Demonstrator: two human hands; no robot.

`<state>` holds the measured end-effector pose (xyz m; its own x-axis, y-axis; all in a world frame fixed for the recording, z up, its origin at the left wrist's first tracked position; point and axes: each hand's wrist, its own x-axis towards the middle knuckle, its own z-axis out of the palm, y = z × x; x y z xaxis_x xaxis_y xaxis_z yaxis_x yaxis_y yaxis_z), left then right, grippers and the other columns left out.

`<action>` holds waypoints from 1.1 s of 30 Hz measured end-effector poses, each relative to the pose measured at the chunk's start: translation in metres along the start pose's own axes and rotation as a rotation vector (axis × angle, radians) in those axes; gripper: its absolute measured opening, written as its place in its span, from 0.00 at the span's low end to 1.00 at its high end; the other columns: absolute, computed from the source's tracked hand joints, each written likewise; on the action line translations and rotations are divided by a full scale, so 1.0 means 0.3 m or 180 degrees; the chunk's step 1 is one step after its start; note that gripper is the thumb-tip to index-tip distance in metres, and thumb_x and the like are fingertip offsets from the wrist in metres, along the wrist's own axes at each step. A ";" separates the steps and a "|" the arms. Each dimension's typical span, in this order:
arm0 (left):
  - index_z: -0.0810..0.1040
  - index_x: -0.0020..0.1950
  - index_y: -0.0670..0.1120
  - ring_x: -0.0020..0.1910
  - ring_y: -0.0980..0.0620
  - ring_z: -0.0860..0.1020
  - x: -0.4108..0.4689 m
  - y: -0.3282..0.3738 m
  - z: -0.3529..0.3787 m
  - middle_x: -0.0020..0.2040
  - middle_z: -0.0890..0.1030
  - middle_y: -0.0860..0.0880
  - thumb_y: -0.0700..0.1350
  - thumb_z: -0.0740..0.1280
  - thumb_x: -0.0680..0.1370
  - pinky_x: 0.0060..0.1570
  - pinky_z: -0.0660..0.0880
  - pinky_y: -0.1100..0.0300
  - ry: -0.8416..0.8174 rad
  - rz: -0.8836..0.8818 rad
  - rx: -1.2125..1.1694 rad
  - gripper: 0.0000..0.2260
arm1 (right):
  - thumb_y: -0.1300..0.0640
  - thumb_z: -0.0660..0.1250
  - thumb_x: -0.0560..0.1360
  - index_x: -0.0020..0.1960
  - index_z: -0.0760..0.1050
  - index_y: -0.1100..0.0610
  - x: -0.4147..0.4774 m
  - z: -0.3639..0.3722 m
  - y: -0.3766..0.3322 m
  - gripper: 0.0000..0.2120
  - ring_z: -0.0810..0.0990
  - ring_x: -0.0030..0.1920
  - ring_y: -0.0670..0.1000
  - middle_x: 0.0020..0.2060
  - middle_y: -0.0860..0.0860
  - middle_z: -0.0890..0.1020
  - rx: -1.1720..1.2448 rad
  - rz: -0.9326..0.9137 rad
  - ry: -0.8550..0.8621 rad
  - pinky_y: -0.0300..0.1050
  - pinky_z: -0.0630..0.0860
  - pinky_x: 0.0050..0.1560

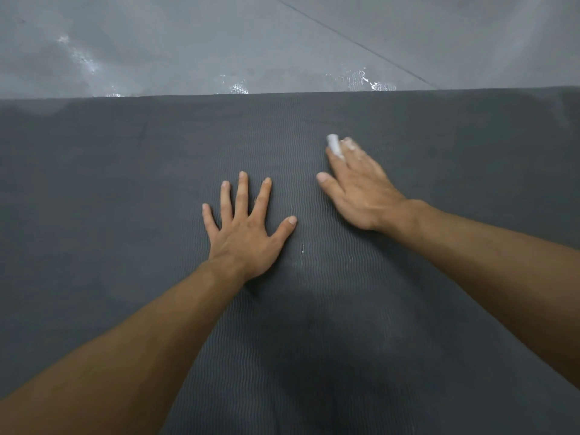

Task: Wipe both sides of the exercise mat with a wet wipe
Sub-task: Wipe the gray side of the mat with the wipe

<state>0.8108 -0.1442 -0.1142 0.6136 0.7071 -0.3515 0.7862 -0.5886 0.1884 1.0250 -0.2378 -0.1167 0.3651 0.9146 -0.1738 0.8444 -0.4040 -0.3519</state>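
Mat flat on the floor, long axis running left to right across the view.
Left hand lies flat mid-mat, fingers spread, holding nothing. Right hand, nearer the mat's far edge, presses a white wipe under roughly straight fingers; blurred.

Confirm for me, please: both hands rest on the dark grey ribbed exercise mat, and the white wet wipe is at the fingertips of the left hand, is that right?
Not quite. The head view shows the white wet wipe at the fingertips of the right hand, not the left hand. Both hands do rest on the dark grey ribbed exercise mat.
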 end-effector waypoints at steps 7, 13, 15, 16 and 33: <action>0.35 0.82 0.64 0.81 0.48 0.30 -0.002 -0.004 -0.002 0.82 0.30 0.55 0.76 0.44 0.77 0.77 0.32 0.35 -0.0004 0.0033 0.0000 0.37 | 0.35 0.39 0.81 0.85 0.46 0.56 0.029 -0.030 0.031 0.38 0.53 0.83 0.54 0.83 0.55 0.56 -0.0375 -0.0441 0.0047 0.53 0.51 0.82; 0.34 0.81 0.64 0.80 0.48 0.29 0.005 -0.011 -0.009 0.82 0.29 0.55 0.76 0.44 0.77 0.76 0.31 0.35 -0.0117 0.0036 -0.0037 0.38 | 0.42 0.45 0.84 0.76 0.63 0.63 0.027 -0.108 0.325 0.31 0.68 0.70 0.65 0.70 0.68 0.68 -0.0360 0.0775 0.0731 0.62 0.66 0.71; 0.34 0.81 0.64 0.80 0.48 0.29 0.006 -0.010 -0.009 0.82 0.30 0.55 0.76 0.45 0.77 0.76 0.31 0.35 -0.0127 0.0032 -0.0036 0.38 | 0.43 0.47 0.86 0.79 0.61 0.63 0.000 -0.114 0.342 0.30 0.67 0.71 0.66 0.71 0.68 0.68 -0.0188 0.1121 0.0756 0.62 0.64 0.72; 0.34 0.81 0.65 0.80 0.48 0.29 0.006 -0.011 -0.009 0.82 0.30 0.55 0.76 0.45 0.77 0.76 0.31 0.35 -0.0134 0.0031 -0.0034 0.38 | 0.42 0.47 0.85 0.79 0.60 0.63 -0.012 -0.109 0.326 0.31 0.67 0.71 0.66 0.71 0.67 0.68 -0.0084 0.1168 0.0768 0.61 0.64 0.72; 0.40 0.84 0.61 0.82 0.50 0.34 -0.043 -0.047 -0.021 0.84 0.35 0.55 0.71 0.50 0.80 0.80 0.37 0.39 -0.0077 0.0254 -0.0023 0.36 | 0.28 0.36 0.81 0.85 0.41 0.54 -0.366 0.006 0.094 0.42 0.43 0.84 0.53 0.85 0.54 0.48 -0.0953 -0.0556 -0.0206 0.52 0.43 0.83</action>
<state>0.7924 -0.1425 -0.1065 0.6724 0.6483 -0.3572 0.7355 -0.6397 0.2233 1.0081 -0.3498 -0.1092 0.1874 0.9625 -0.1962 0.9729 -0.2094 -0.0979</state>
